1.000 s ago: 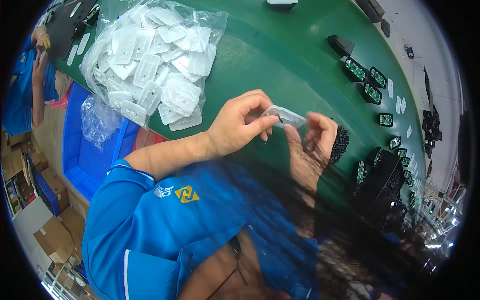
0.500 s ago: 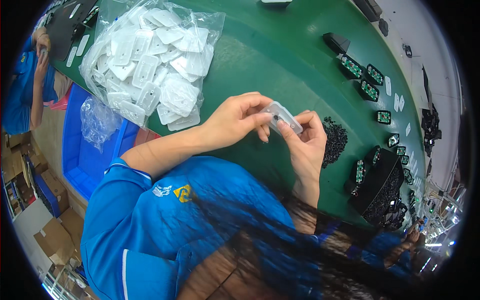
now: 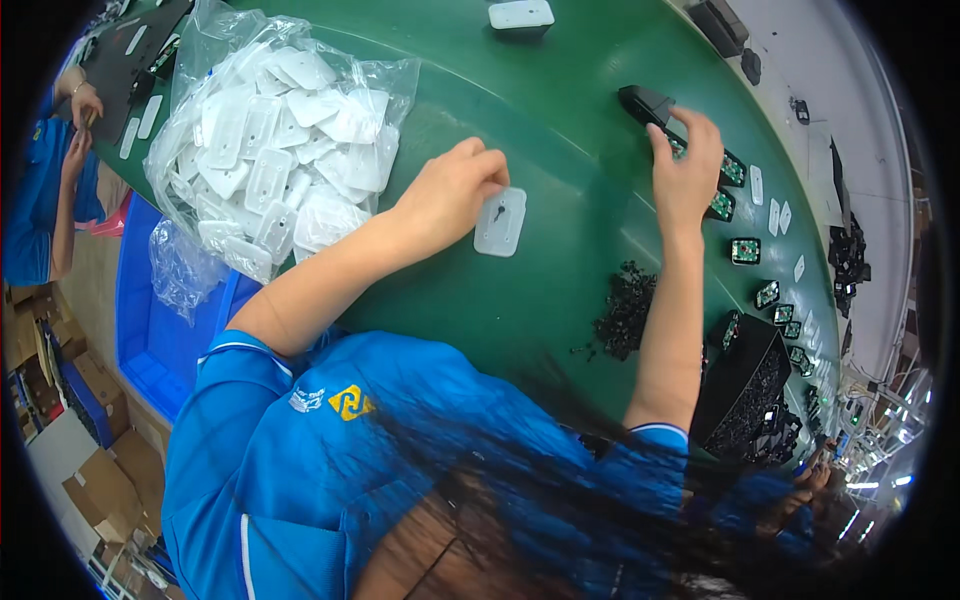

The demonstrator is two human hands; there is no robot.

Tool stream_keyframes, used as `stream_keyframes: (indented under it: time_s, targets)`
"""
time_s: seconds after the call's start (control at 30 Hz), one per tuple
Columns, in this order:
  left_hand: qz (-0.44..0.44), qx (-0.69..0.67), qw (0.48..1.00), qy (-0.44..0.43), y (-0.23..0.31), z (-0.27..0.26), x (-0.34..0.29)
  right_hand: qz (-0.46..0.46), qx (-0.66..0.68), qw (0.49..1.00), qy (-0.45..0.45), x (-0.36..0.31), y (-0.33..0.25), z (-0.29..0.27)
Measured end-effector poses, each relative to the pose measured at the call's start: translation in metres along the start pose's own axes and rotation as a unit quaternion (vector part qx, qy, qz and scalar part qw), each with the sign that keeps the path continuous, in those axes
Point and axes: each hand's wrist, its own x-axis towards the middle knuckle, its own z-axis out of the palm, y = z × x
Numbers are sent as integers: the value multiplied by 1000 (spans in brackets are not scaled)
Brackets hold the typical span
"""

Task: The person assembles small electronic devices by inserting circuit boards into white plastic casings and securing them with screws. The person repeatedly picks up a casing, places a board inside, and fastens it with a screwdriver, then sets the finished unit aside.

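Green worktop (image 3: 560, 310) filled the middle of the view, with one blue bin (image 3: 150, 330) below its left edge and one person in a blue shirt (image 3: 25, 210) at the far left, two hands close together. On the worktop lay one clear plastic bag (image 3: 395, 80) packed with white plastic covers (image 3: 268, 180), too many and too overlapped to count. One heap of small black parts (image 3: 628, 305) sat near my right forearm, and beyond it stood one black box (image 3: 745, 385) with more such parts. One white-topped black housing (image 3: 521, 18) stood at the top. Three black housings with green circuit boards (image 3: 734, 170) were by my right hand, one half hidden behind it; at least five more ran down the right side, the farthest too small to count. Four loose white covers (image 3: 756, 185) lay clearly visible beside that row. My left hand (image 3: 450, 195) was curled, fingertips pinching the upper left corner of one translucent cover (image 3: 501, 235) with a dark mark in it, between the bag and the heap. My right hand (image 3: 690, 165) was half open, thumb and fingers spread near one dark wedge-shaped housing (image 3: 645, 103); I could not tell whether they touched it.
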Motion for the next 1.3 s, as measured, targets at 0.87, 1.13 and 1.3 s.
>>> stream_keyframes:
  time_s: [0.87, 1.13, 1.3]
  targets:
    - [93, 311, 944, 52, 17, 22, -52, 309, 732, 584, -169, -73, -59, -31]
    - [24, -330, 941, -75, 51, 0, -37, 349, 808, 436, -188, -121, -105, -62]
    - [-70, -556, 807, -188, 57, -8, -47, 310, 731, 576, -194, -116, -127, -84]
